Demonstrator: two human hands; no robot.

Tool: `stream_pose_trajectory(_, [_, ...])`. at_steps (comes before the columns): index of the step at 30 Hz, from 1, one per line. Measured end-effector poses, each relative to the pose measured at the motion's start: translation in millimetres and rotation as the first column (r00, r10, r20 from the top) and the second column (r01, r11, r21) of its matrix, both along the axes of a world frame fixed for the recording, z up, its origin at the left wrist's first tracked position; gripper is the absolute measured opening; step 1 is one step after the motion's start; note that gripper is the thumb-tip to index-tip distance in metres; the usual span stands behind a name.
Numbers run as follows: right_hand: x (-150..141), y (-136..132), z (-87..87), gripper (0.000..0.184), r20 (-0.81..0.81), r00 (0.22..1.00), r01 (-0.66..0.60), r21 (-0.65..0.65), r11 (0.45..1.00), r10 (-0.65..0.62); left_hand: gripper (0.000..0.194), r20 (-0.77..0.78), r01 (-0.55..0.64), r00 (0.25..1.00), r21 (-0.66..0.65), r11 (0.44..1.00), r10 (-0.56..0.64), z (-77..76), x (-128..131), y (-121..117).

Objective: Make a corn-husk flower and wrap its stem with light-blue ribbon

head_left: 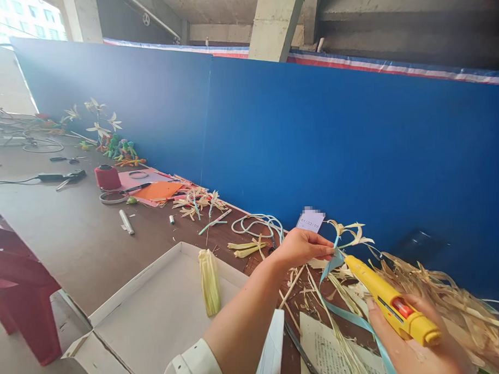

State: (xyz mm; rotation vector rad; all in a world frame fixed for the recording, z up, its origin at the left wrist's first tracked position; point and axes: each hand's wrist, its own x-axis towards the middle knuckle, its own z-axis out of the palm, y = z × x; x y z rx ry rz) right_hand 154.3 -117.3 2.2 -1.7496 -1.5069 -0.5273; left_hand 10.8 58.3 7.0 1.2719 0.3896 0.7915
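Note:
My left hand (306,245) pinches the stem of a pale husk flower spray (360,236), fingertips closed where blue tape wraps it. From that spot a light blue ribbon (352,317) hangs and curves down to the right. Wrapped in my right hand (422,339) is a yellow glue gun (379,289) with a red part on its side. Its nozzle points up and left, at the stem just below the blossoms; whether it touches cannot be made out. Beneath both hands lie husk strips and thin sticks (293,288).
A white shallow box (134,286) with a folded husk (209,281) stands front left. Scissors (302,351) lie beside a printed page (320,337). Dried husks (437,295) pile up at right. A blue partition (334,146) bounds the back; a phone-like timer (310,220) leans there. Red thread (107,177) stands farther left.

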Motion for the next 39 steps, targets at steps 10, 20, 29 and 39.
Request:
stream_pose_trajectory(10, [1.6, 0.7, 1.8, 0.024, -0.026, 1.000, -0.018, -0.020, 1.000, 0.018, 0.029, 0.004, -0.013, 1.000, 0.000, 1.000, 0.013, 2.1, -0.8, -2.4])
stream_pose_trajectory(20, [-1.6, 0.4, 6.1, 0.029, 0.010, 1.000, 0.027, 0.006, 1.000, -0.028, 0.026, 0.014, -0.012, 1.000, 0.001, 1.000, 0.012, 1.7, -0.3, -2.1])
stream_pose_trajectory(29, [-20.7, -3.4, 9.3, 0.020, -0.080, 0.984, 0.156, -0.058, 0.986, -0.160, 0.027, -0.017, -0.003, 1.000, 0.016, 1.000, 0.003, 6.4, -3.4, -4.7])
stream_pose_trajectory(39, [-20.5, -3.7, 16.9, 0.026, -0.098, 0.974, 0.193, -0.112, 0.975, -0.204, 0.026, 0.004, -0.010, 1.000, 0.048, 0.999, 0.010, 6.7, -4.1, -5.0])
